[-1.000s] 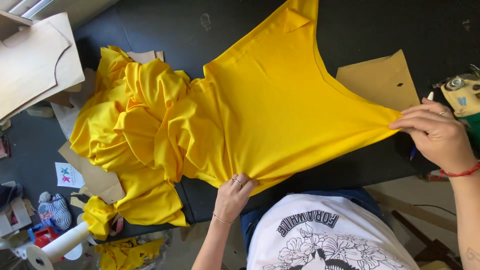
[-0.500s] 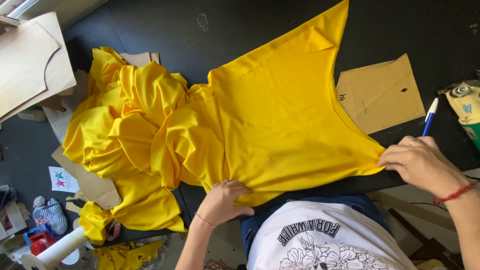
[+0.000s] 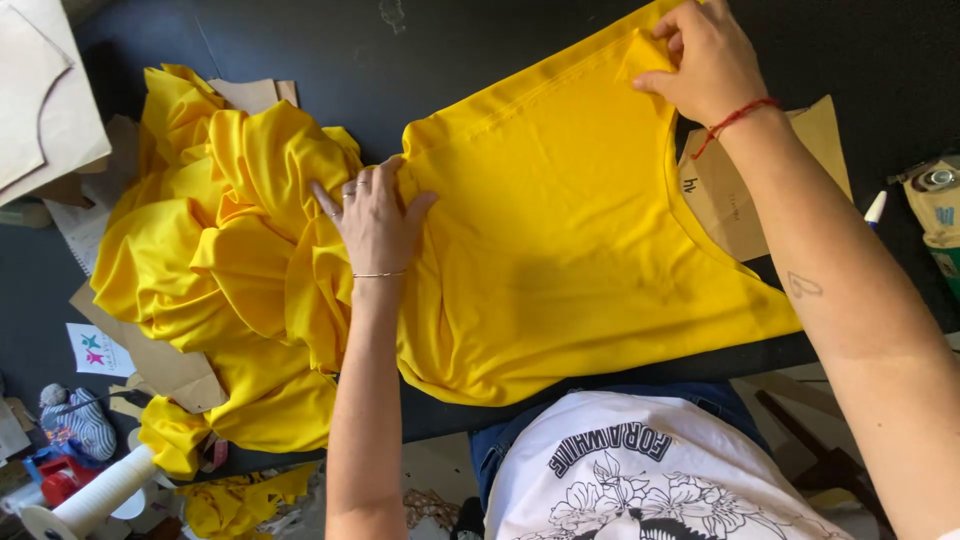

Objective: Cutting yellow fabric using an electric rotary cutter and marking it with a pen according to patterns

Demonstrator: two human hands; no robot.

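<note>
A bright yellow fabric (image 3: 560, 250) lies on a black table (image 3: 440, 60), flat on the right and bunched into folds (image 3: 220, 240) on the left. My left hand (image 3: 375, 220) rests palm down, fingers spread, where the flat part meets the bunched part. My right hand (image 3: 705, 60) is at the fabric's far right corner and pinches a folded-over tip of it. A curved cut edge of the fabric runs below my right forearm.
Brown cardboard pattern pieces lie under the fabric at right (image 3: 740, 190) and at left (image 3: 160, 365). A pale wooden board (image 3: 45, 100) is at top left. A pen (image 3: 876, 207) and a small pouch (image 3: 935, 200) sit at right. A thread cone (image 3: 95, 495) and yellow scraps (image 3: 240, 495) lie lower left.
Both hands have moved from the near edge of the fabric away from me: the left onto its middle, the right up to the far corner.
</note>
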